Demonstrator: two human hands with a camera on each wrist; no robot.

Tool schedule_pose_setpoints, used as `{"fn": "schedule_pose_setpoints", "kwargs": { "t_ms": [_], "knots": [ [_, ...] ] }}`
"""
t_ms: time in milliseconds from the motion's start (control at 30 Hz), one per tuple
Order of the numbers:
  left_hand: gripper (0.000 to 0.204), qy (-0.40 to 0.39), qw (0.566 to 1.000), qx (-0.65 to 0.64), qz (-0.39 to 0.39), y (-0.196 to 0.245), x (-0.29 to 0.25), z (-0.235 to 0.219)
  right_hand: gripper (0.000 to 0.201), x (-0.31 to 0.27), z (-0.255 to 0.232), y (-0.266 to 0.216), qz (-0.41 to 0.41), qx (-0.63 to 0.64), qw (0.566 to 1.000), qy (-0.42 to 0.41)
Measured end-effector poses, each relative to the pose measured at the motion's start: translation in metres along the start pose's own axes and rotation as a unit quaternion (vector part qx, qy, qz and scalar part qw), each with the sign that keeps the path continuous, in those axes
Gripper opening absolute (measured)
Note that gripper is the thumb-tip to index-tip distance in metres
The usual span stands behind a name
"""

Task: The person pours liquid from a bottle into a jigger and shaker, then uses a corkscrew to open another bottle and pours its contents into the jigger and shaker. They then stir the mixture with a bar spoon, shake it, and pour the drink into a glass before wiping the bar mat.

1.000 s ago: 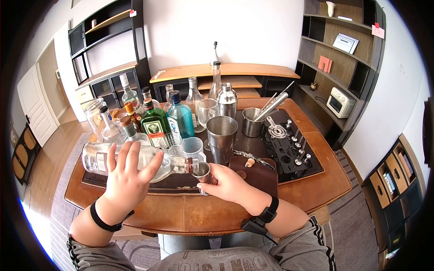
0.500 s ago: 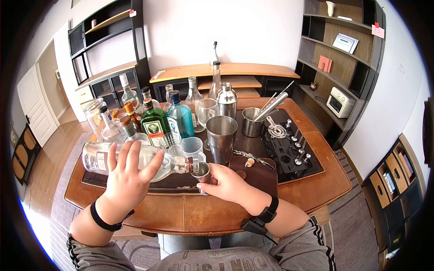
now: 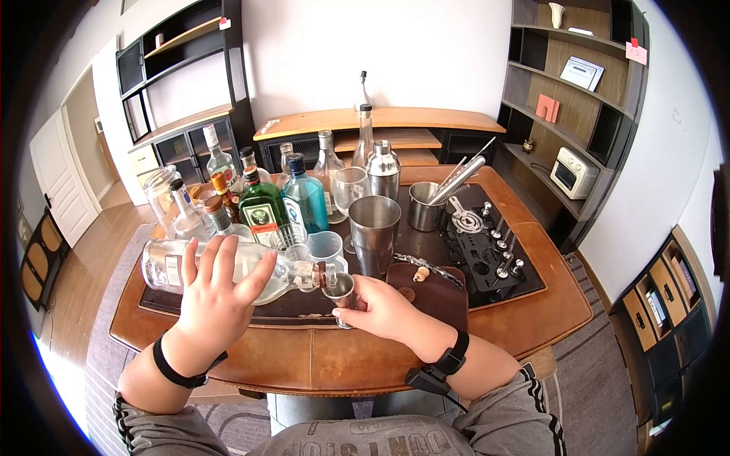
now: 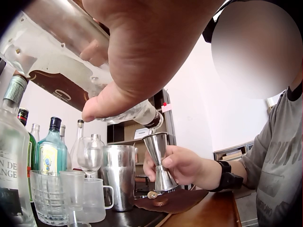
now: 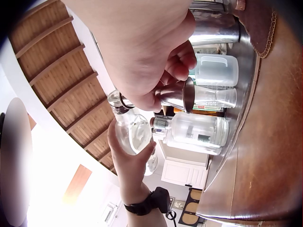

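My left hand (image 3: 219, 285) grips a large clear glass bottle (image 3: 161, 266) from above, tipped nearly level with its neck to the right. Thumb and fingers of my right hand (image 3: 384, 308) pinch a double-ended steel jigger (image 4: 158, 149) at its middle. The bottle's mouth (image 4: 156, 122) is right at the jigger's upper rim, as the left wrist view shows. Behind the jigger stands a tall steel shaker tin (image 3: 374, 232). A frosted plastic jug (image 3: 325, 247) and a ridged glass (image 4: 49, 196) are behind the bottle.
Several liquor bottles, among them a green one (image 3: 260, 205) and a blue one (image 3: 306, 201), crowd the left of the table. A cobbler shaker (image 3: 383, 171), a steel cup of tools (image 3: 424, 209) and a black rack (image 3: 487, 251) stand farther right. A brown leather piece (image 3: 433, 296) lies by my right hand.
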State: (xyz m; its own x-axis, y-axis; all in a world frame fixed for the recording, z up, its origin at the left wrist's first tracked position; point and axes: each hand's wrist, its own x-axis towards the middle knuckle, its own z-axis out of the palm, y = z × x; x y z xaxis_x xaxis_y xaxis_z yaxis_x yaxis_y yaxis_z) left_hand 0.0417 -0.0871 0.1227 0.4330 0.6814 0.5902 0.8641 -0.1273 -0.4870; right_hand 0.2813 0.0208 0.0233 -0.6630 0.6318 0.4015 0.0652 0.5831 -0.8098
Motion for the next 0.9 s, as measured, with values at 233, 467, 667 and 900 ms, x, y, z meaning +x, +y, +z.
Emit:
{"fn": "schedule_pose_setpoints", "kwargs": {
  "t_ms": [233,467,667,900],
  "knots": [
    [0.083,-0.010,0.999,-0.036,-0.013,0.004,-0.001,0.003,0.018,-0.001,0.003,0.009,0.017,0.060,0.998,-0.003],
    [0.084,-0.008,0.988,-0.131,-0.083,0.009,0.003,0.000,0.018,0.000,0.000,0.008,0.006,0.073,0.997,0.002],
    [0.101,0.096,0.902,-0.342,-0.244,-0.007,-0.001,-0.005,0.017,0.001,-0.003,0.006,0.012,0.080,0.997,0.013],
    [0.110,0.199,0.593,-0.717,-0.307,-0.019,-0.011,0.026,0.021,0.002,-0.016,-0.007,0.027,0.087,0.995,0.036]
  ]
}}
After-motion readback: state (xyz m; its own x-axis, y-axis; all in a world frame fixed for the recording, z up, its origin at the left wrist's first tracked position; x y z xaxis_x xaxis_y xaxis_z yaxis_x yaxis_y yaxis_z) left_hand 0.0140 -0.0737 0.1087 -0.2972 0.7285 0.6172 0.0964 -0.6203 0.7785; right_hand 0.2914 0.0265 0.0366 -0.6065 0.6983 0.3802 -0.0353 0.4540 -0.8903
